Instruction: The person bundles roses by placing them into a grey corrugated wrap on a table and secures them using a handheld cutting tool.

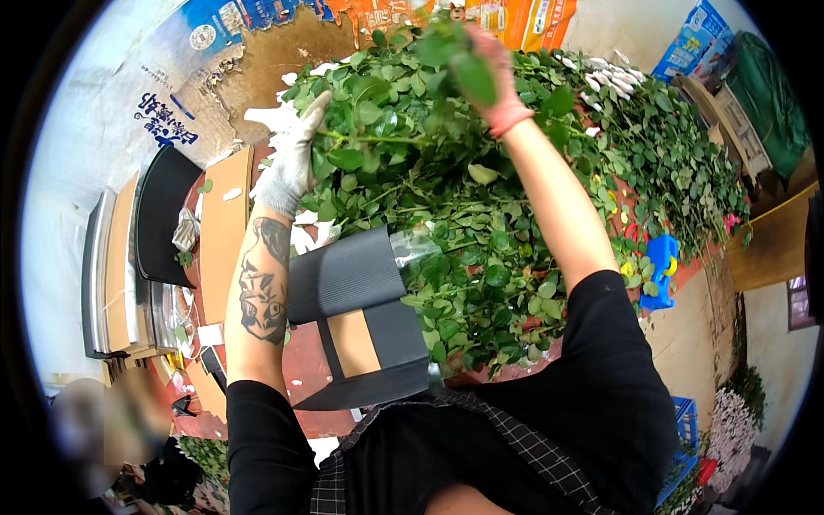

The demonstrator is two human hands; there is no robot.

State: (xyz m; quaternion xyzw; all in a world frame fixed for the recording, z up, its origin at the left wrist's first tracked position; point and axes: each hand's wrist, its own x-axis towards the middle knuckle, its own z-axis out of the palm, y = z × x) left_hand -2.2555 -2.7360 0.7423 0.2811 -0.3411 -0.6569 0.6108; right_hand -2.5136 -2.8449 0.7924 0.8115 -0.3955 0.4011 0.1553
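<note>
One left hand [290, 153] outstretched at eleven o'clock, one right hand [496, 81] at one, grips unclear, countless leafy stems [378, 138] between.

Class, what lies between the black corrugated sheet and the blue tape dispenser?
In the head view: leafy green stems, with clear plastic beside the black corrugated sheet; the right arm crosses in front, nearer the blue tape dispenser.

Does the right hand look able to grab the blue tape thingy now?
Probably yes: the blue tape dispenser sits off to the right with nothing covering it. But the right hand seems busy with blurry leaves, so it may need freeing first.
</note>
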